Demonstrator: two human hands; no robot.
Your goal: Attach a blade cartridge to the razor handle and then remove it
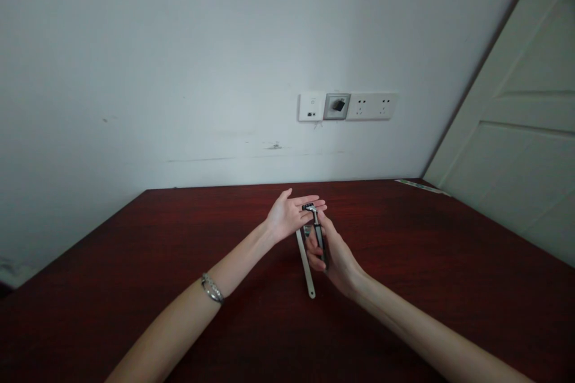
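My right hand (333, 254) is closed around the dark handle of a small metal tool with a silver head, maybe a razor or peeler (314, 222), held upright above the dark red table (135, 263). The tool's head touches the fingers of my left hand (291, 213), which is held palm up with fingers stretched out flat. A narrow pale strip or handle (306, 268) lies on the table just below both hands. A silver bracelet (212, 288) is on my left wrist.
A white wall stands behind the table, with a row of sockets and a switch plate (348, 106). A pale door (521, 149) is at the right. A thin light strip (422, 186) lies at the table's far right corner.
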